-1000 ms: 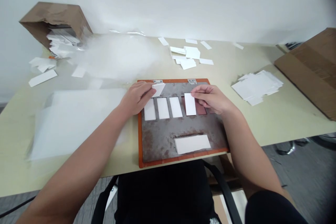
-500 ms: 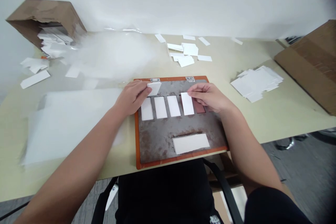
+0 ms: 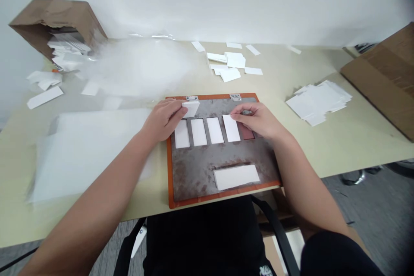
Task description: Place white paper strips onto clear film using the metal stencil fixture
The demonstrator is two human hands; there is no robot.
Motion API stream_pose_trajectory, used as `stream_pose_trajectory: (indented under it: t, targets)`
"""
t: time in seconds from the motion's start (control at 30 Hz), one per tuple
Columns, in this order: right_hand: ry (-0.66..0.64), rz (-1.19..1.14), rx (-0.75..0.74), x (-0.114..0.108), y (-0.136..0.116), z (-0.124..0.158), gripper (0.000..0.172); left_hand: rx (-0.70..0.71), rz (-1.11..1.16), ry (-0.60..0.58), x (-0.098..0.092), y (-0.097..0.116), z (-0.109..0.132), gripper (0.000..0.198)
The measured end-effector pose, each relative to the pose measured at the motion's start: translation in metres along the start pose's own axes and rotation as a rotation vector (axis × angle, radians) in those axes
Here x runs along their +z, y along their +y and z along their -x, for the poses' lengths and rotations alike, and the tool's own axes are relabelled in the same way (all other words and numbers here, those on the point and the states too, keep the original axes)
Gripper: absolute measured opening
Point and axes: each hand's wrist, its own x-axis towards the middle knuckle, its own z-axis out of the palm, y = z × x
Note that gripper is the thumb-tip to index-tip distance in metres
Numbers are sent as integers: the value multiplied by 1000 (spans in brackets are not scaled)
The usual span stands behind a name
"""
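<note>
Left hand (image 3: 163,120) grasping white card (image 3: 190,109); right hand (image 3: 257,120) touching second card (image 3: 231,128), grip unconfirmed; both over rusty plate (image 3: 194,168).

A tabletop strip (image 3: 281,108) separates the rusty metal board (image 3: 207,168) from the white card pile (image 3: 318,102).

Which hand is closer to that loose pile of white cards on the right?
Right. The right hand is over the right side of the metal plate, apart from the pile of white cards; the left hand is farther away, near the plate's left edge.
</note>
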Motion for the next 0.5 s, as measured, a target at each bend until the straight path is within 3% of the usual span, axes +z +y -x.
stream_pose_trajectory:
  t: [0.5]
  targets:
    - [10, 92, -75, 2, 2, 0, 26, 6, -3, 0, 0, 0, 0, 35]
